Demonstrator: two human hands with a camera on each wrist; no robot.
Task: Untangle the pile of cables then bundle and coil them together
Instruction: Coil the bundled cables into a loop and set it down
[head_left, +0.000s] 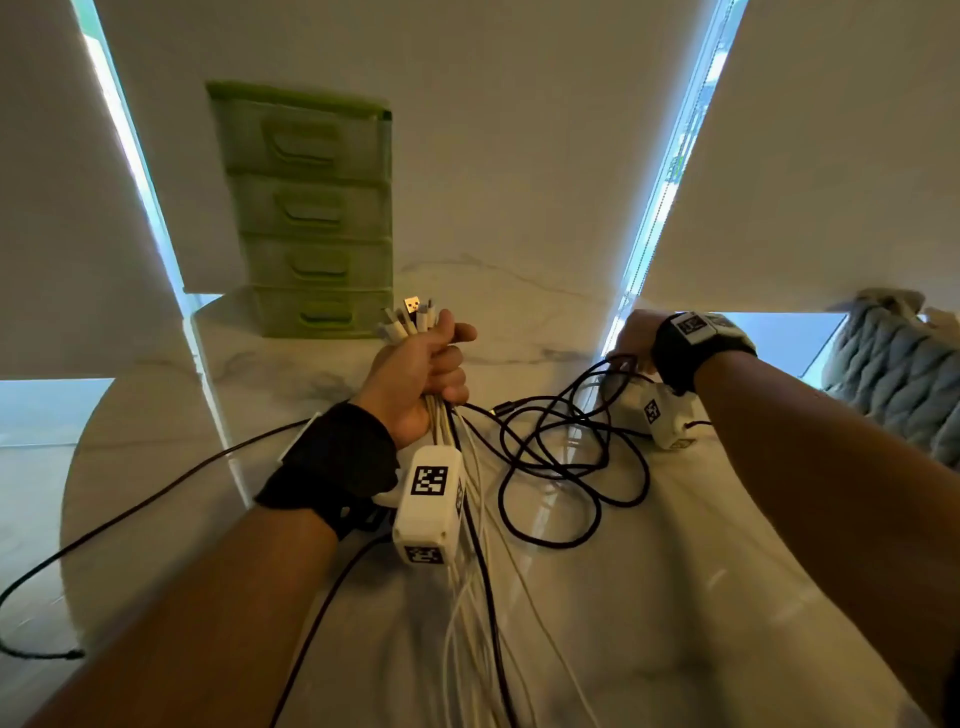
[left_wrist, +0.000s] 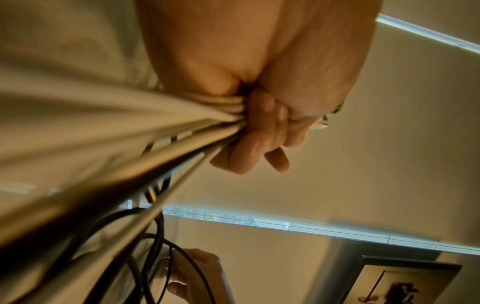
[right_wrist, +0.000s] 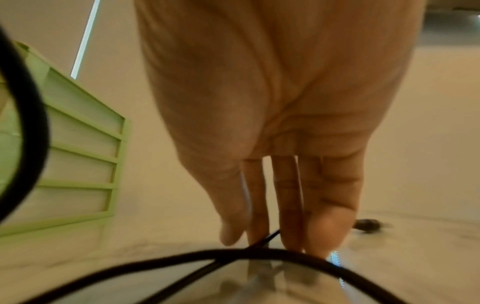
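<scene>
- The left hand (head_left: 415, 371) is fisted tight round a bunch of mostly white cables (head_left: 470, 587), plug ends (head_left: 410, 317) sticking up out of the top of the fist and the long tails hanging down toward the person.
- The right hand (head_left: 631, 338) is reaching out over the black cable (head_left: 563, 467); in its wrist view the fingers (right_wrist: 288, 195) are straight and close together, tips down at the strand, thumb alongside. Looks like touching it, not properly pinching it yet.
- That black cable lies in loose overlapping loops on the table between the two hands, and one run of it leads up into the left fist.
- Step-wise: the untangling looks mostly done for the white ones, and the black one is the last to get gathered in.
- Next move probably needs a real grip on a loop, then feeding it toward the bunch without pulling those crossings into a knot.
- Surface is a pale marble-look table (head_left: 675, 597), glossy enough to show reflections.
- A green drawer unit (head_left: 311, 208) stands at the far side against the wall, with bright window strips either side and something grey and knitted (head_left: 883, 364) off to the right.
</scene>
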